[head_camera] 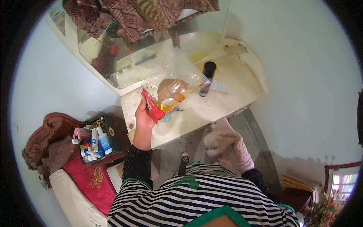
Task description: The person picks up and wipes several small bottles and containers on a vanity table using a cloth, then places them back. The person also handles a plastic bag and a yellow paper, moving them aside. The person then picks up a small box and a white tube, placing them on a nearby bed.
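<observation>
My left hand (144, 115) grips a clear plastic packet (173, 90) by its red, printed end (153, 107); whether the red part is joined to the clear part I cannot tell. Brown material shows through the plastic, and one edge is orange-yellow. The packet is above a white dressing table (195, 113). A bunched beige-pink cloth (224, 139) hangs from my right hand, beside the table's front edge. The cloth covers that hand, so its fingers are hidden. A black spray can (208, 78) is on the tabletop, right of the packet.
A large mirror (158, 42) rises behind the table, with striped fabric (141, 17) draped over its top. At the left, a box (110, 132) holds several bottles and tubes next to a carved wooden headboard (54, 124). A grey stool or chair (249, 127) is beneath the table's right side.
</observation>
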Available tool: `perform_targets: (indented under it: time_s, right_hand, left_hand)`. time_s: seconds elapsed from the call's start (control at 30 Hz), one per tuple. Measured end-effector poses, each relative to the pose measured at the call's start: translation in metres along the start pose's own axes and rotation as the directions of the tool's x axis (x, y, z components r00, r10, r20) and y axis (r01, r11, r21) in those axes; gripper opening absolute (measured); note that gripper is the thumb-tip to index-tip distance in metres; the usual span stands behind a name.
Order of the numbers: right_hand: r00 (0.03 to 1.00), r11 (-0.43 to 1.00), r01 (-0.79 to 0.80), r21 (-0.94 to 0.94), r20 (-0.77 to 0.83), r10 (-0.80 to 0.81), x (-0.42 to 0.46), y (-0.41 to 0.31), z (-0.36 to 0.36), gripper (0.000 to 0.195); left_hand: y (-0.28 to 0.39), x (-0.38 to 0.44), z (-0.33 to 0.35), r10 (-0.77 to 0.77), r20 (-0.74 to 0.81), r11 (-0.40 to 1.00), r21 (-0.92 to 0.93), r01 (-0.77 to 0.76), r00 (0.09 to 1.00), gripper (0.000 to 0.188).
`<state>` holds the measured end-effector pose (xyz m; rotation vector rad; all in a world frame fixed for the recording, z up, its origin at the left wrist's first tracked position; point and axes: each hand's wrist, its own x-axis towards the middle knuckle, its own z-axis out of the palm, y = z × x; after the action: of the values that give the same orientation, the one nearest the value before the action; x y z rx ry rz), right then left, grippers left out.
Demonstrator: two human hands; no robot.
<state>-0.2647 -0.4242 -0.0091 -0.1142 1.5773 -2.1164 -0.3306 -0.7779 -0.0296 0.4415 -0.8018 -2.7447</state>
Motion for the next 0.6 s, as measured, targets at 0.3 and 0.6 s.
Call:
perform_targets:
  time_s: [0.3,0.6]
  right_hand:
    - [0.749,0.156,0.395,-0.905,0.219,-0.626,0.017,-0.053,-0.002,0.030]
    - [0.641,0.424,0.347,-0.837,-0.118,-0.758,-0.006,-0.024,-0.046,0.021]
  left_hand:
    - [-0.101,-0.075,0.033,-0.298,0.190,0.953,0.011,0.302,0.935,0.022]
    - [-0.080,-0.076,0.083,-0.451,0.390,0.753,0.649,0.108,0.803,0.040]
